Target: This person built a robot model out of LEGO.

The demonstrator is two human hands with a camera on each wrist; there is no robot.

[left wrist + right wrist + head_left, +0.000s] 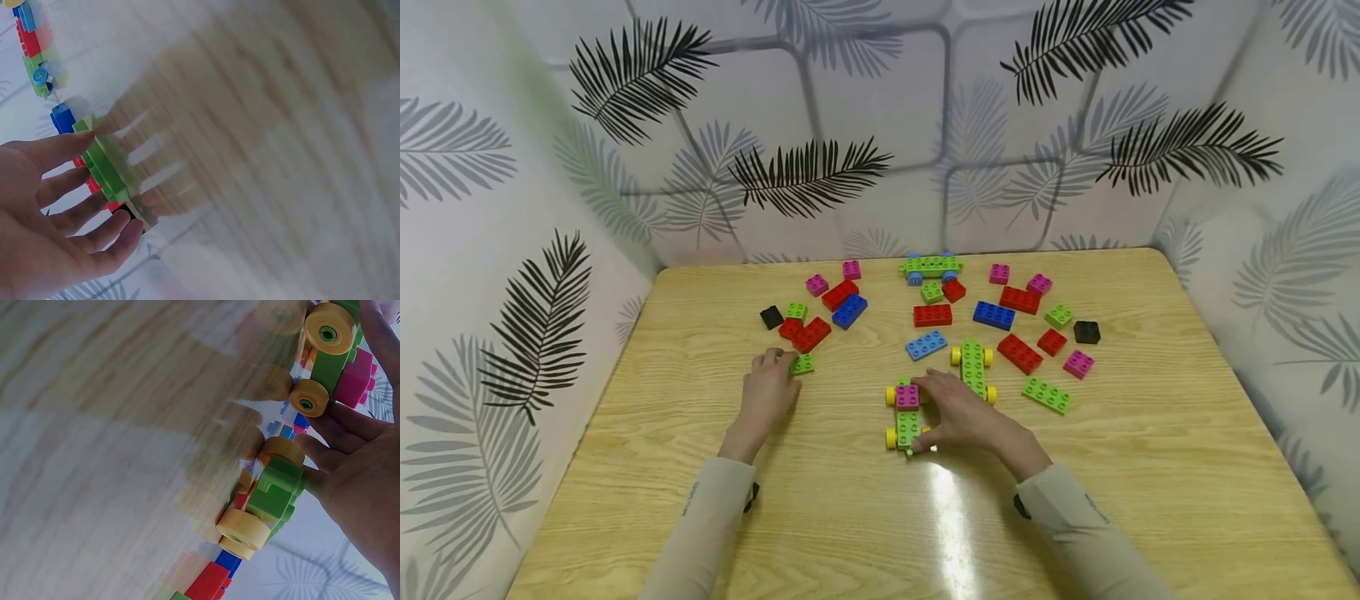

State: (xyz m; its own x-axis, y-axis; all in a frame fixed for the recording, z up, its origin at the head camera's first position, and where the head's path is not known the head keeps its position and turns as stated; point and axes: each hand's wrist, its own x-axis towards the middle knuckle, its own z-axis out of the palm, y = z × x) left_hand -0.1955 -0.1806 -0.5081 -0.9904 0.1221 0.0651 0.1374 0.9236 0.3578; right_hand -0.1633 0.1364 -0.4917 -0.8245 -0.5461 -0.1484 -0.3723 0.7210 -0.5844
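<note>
On the left of the table, my left hand (769, 383) holds a green brick (802, 364) with its thumb at one end and fingers at the other side, as the left wrist view shows. Toward the middle, my right hand (964, 410) grips a green toy car base (907, 429) with yellow wheels, thumb at its near end and fingers by its far end. A pink brick (907, 397) sits on the far half of that base. Just beyond the right hand stands a second green car base (973, 365) with yellow wheels, partly behind the hand.
Red bricks (812, 334), a blue brick (850, 311) and a black brick (771, 317) lie beyond the left hand. A light blue brick (927, 345) lies mid-table. Several bricks, including a long green one (1046, 396), lie at right. A blue-wheeled car base (931, 267) stands at the back edge.
</note>
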